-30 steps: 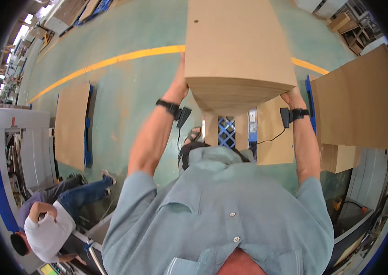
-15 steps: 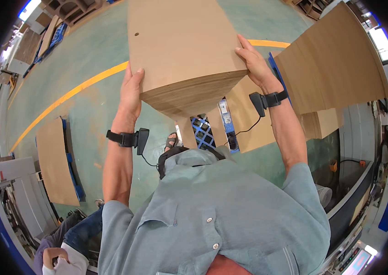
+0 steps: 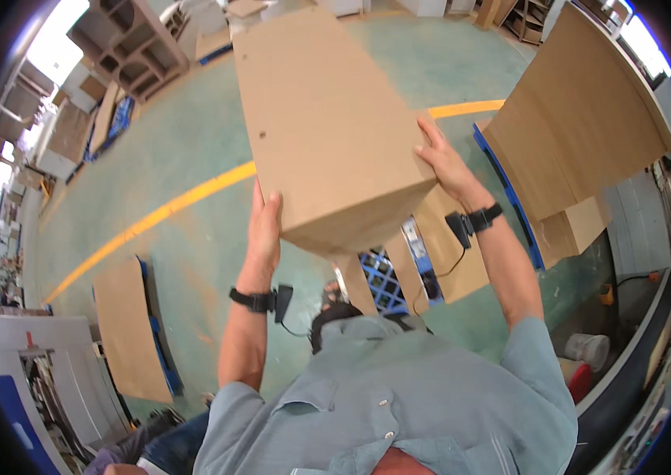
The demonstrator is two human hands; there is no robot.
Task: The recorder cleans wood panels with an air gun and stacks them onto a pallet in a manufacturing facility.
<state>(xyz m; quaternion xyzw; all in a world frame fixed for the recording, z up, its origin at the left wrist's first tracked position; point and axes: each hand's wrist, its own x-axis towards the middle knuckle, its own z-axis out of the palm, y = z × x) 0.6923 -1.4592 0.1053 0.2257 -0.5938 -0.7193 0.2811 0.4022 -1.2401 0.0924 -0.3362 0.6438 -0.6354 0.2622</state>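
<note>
A thick stack of long tan wooden boards [image 3: 335,119] reaches away from me, its layered end edge facing my body. Two small dark holes show near the left side of the top board. My left hand [image 3: 265,226] is closed on the left side at the near corner, thumb on top. On the opposite side my right hand [image 3: 444,164] grips the near right corner, thumb also lying on the upper face. The fingertips under the stack are hidden. Both wrists carry black straps with small devices.
Beneath the stack, boards lie over a blue pallet [image 3: 383,279]. Tall stacked panels [image 3: 581,119] stand on a blue pallet at right. Another board pile [image 3: 131,328] lies at left. A yellow line [image 3: 185,201] crosses the green floor; a white bucket [image 3: 587,349] and machinery stand at lower right.
In the picture, the stack's near end and both hands sit lower and further right. The view has shifted, showing more of the far floor and shelving. Both hands keep their hold.
</note>
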